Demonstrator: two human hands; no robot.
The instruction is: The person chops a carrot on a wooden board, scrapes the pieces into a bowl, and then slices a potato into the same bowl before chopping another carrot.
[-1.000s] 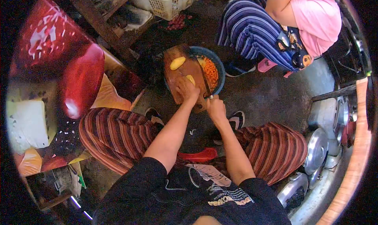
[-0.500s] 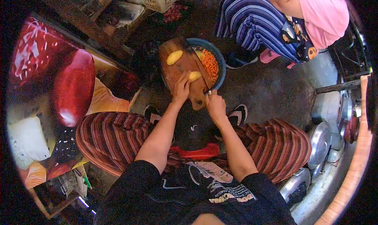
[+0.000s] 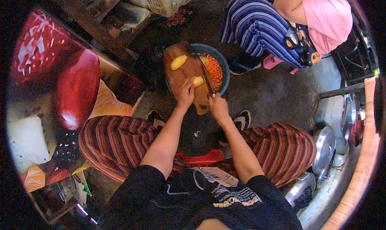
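My left hand (image 3: 186,94) is closed on a peeled yellow potato (image 3: 197,81), pressing it against a wooden cutting board (image 3: 177,78). In my right hand (image 3: 218,106) is the handle of a knife (image 3: 207,79), its long blade pointing away from me along the potato's right side. Farther up the board lies another peeled potato (image 3: 179,62), untouched. The board rests across a blue basin (image 3: 226,65) and covers its left part. Diced orange carrots (image 3: 215,74) show in the basin, with a pale yellow piece near its far side.
A person in striped trousers (image 3: 257,22) and a pink top sits at the far right. A white plastic basket (image 3: 163,2) stands beyond the basin, near small red items (image 3: 179,17). Metal pot lids (image 3: 324,149) line the right side. A red object (image 3: 203,157) lies between my legs.
The knife has come in close against the potato's right end, which now looks shorter and blunt. My left fingers have drawn back slightly toward me. The view has shifted a little.
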